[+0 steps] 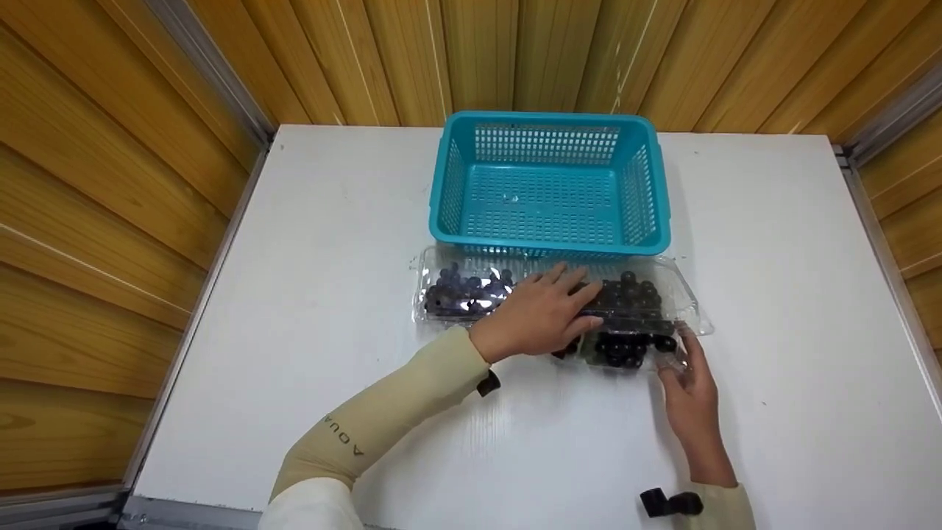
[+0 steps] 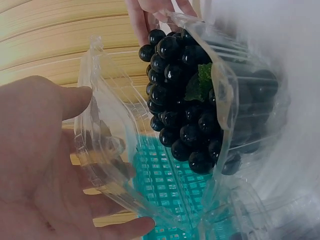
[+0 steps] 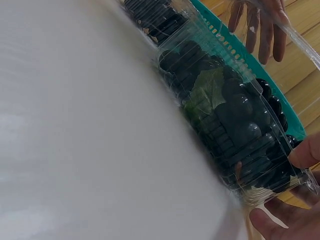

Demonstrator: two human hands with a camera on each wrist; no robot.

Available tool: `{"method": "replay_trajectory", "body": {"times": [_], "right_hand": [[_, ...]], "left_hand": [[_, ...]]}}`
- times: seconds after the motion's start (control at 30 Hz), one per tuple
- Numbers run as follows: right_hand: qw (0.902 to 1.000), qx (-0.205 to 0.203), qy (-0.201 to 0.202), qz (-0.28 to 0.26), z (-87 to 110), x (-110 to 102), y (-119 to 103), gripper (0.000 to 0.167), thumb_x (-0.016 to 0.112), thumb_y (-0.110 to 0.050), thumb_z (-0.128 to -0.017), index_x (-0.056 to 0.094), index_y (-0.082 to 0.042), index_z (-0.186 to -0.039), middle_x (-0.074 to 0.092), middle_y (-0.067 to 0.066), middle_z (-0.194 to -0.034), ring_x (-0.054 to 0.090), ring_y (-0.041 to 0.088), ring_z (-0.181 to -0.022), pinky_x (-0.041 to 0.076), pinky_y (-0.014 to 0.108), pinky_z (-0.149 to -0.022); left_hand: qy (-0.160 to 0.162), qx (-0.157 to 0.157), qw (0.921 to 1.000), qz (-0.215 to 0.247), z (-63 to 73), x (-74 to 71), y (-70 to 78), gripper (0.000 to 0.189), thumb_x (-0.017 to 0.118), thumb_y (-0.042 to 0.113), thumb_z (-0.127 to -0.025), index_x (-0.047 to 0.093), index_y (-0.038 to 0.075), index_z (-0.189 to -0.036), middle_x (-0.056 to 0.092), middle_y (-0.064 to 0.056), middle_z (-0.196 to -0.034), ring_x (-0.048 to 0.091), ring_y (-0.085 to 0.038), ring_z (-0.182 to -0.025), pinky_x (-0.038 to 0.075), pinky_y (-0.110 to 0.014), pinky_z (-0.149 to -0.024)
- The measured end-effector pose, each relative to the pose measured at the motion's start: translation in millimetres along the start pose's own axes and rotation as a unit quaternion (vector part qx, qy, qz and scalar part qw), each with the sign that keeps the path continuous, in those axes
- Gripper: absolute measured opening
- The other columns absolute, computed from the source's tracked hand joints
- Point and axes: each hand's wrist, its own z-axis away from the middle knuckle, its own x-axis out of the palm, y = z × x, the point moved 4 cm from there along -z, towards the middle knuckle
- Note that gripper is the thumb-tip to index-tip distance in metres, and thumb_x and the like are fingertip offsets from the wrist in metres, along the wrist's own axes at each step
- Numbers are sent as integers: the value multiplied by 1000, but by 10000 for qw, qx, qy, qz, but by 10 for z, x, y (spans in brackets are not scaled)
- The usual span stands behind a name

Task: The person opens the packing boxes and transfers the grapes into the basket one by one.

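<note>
Left wrist view puts us right up close: a clear box of dark grapes fills the centre and right of the frame, its lid tilted away from the rim at centre left. We spot a green leaf tucked among the fruit, and there's the left hand down the left side — fingers fairly straight and spread behind the transparent lid, thumb against its edge, no grip closed round it that we can make out. Over to the head view, and we get the whole scene: the box sits a little below and right of the frame's centre, below the teal basket, with a second box of dark grapes to its left. That left hand reaches across the middle, fingers splayed on the clear plastic, a beige sleeve running back toward the lower left. And at centre right, the right hand has the box by its end — we check the right wrist view, lower right of the frame, and find the thumb at the upper edge, fingers curled at the lower corner. White table lies under both boxes, and wood-patterned panels line the top of our head view.
</note>
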Motion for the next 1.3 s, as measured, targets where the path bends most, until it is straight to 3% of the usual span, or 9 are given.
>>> {"method": "replay_trajectory", "body": {"times": [0.33,0.7,0.9,1.1,1.3], "right_hand": [[9996,-167,60,-206,17,0,-27,66,41,0,-99,14,-18,-156,18,7,-162,36,30,-140,37,2,-93],[10000,2,54,18,33,-9,0,68,42,-1,-98,14,-25,-156,18,2,-162,33,28,-142,33,1,-93],[9999,90,52,41,46,-21,-3,70,43,-1,-98,14,-27,-156,18,-1,-162,32,25,-142,36,15,-104],[9999,-96,61,-123,56,-15,-11,68,42,2,-97,15,-20,-156,17,3,-162,30,31,-143,34,3,-95],[9999,-80,55,-119,67,-8,-11,66,40,0,-98,14,-17,-156,18,4,-162,29,30,-144,34,3,-96]], "left_hand": [[-284,-106,9993,226,-2,-56,-3,60,22,54,-102,26,23,-154,28,-5,-160,25,-30,-148,29,-49,-117],[-52,-8,9996,283,-20,-125,0,58,23,51,-103,33,20,-151,36,-6,-155,32,-26,-145,31,-47,-116],[24,27,9997,221,-29,-163,7,56,22,49,-104,34,20,-150,39,-5,-153,34,-23,-144,33,-46,-115],[38,49,9997,251,-44,-192,7,54,21,48,-104,35,22,-149,40,-3,-153,35,-22,-143,34,-46,-115],[-48,3,9993,370,-62,-209,0,54,20,47,-105,35,21,-149,38,-2,-154,33,-22,-144,32,-43,-116]]}}
